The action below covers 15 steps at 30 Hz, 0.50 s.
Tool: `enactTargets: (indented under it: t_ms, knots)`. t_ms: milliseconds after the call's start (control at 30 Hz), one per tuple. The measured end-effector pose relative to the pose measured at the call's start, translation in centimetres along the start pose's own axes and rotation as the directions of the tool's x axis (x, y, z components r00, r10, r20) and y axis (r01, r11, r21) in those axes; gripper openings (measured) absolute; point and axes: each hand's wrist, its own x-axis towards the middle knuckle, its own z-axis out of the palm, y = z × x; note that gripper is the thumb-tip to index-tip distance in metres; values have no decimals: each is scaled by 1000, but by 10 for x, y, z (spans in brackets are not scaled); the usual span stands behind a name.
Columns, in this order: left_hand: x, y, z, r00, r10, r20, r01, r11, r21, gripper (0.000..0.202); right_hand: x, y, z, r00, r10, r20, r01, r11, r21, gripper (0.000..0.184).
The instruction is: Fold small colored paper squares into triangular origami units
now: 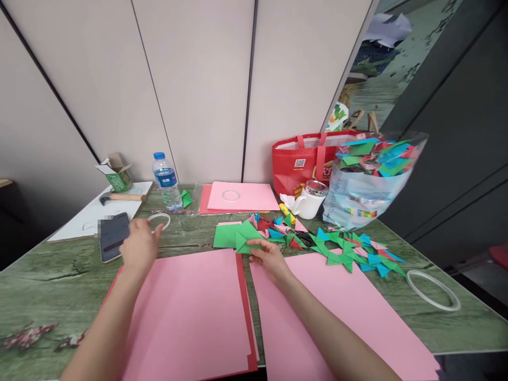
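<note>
My right hand (269,259) pinches the lower right edge of a folded green paper (246,236) with creased flaps. This paper overlaps a flat green sheet (227,236) on the table, with a pink edge showing behind it. My left hand (141,241) is by the right side of a dark phone (113,235), just left of a small white ring (159,221). Its thumb stands apart from the fingers, and I see nothing held in it. Large pink sheets (186,312) lie under my forearms, with red paper beneath the left stack.
Folded paper pieces (278,227) and a linked paper chain (349,250) lie right. Behind stand a white mug (311,201), a red bag (289,164) and a plastic bag of folded pieces (357,196). Further left are a water bottle (166,182) and a hammer (125,197).
</note>
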Motion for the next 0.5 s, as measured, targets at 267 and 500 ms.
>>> enactTargets:
  t_ms: [267,500]
  knots:
    - [-88,111,24,793,470,387,170,439,-882,35,-3,-1,7,995,-87,-51,93,984,151,33]
    - [-102,121,42,813,319,487,464,152,-873,23,-8,-5,12,976,-190,-107,174,974,-144,25]
